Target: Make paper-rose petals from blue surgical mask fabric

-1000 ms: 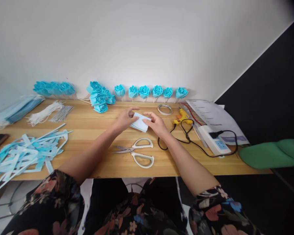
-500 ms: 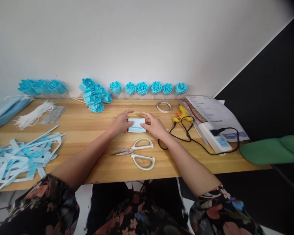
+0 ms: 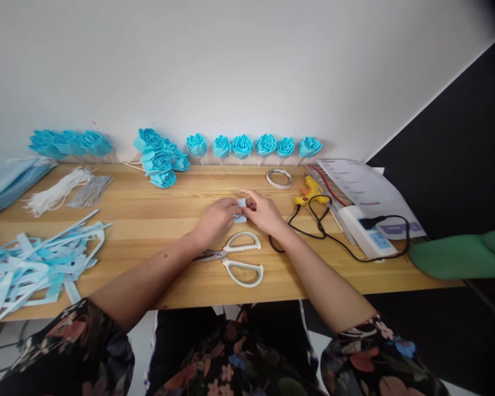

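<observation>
A small piece of light blue material is between my hands above the middle of the wooden table, largely covered by fingers. My left hand is closed on its left part, back of the hand upward. At the right side, my right hand pinches the same piece between thumb and fingers. Just below my hands lie scissors with white handles, their blades pointing left and partly behind my left wrist.
Blue flowers line the wall. Cut strips, white cords and masks lie left. Rightward are a tape ring, yellow glue gun, power strip, papers and a green object.
My left hand has moved right and turned over the blue piece, covering more of it. Less of the piece shows now. My right hand stays at its right side.
</observation>
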Demonstrator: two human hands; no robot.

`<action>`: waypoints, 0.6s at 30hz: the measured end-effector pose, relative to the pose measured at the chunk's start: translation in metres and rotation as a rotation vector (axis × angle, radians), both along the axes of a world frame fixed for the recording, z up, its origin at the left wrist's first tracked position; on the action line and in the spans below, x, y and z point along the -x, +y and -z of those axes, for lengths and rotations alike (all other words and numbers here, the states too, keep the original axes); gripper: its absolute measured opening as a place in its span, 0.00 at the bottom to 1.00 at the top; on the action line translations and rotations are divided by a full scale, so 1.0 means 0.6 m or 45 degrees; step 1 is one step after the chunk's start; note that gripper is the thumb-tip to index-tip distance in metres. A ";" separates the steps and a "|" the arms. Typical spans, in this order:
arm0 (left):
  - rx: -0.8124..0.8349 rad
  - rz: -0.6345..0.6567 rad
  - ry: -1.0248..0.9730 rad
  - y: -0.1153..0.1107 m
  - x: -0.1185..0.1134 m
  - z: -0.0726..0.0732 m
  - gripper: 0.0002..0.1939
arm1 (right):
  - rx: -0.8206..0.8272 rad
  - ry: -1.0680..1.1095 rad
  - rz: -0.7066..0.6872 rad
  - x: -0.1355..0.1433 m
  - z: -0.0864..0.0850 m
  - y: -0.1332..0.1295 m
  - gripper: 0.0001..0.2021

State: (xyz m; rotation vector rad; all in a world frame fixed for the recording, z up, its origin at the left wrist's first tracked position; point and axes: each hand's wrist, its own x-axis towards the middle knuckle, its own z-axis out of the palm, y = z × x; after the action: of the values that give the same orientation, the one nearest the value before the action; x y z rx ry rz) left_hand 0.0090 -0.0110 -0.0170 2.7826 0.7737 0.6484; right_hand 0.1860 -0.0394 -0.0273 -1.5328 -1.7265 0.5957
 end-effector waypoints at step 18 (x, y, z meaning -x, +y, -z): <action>-0.062 0.062 0.206 -0.002 0.007 -0.012 0.14 | -0.083 -0.328 0.077 -0.005 -0.006 0.001 0.07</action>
State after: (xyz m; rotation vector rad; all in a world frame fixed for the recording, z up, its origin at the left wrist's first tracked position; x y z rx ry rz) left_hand 0.0048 -0.0120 -0.0098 2.9164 0.7263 0.4434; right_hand 0.1891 -0.0387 -0.0236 -1.6666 -1.8621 0.3186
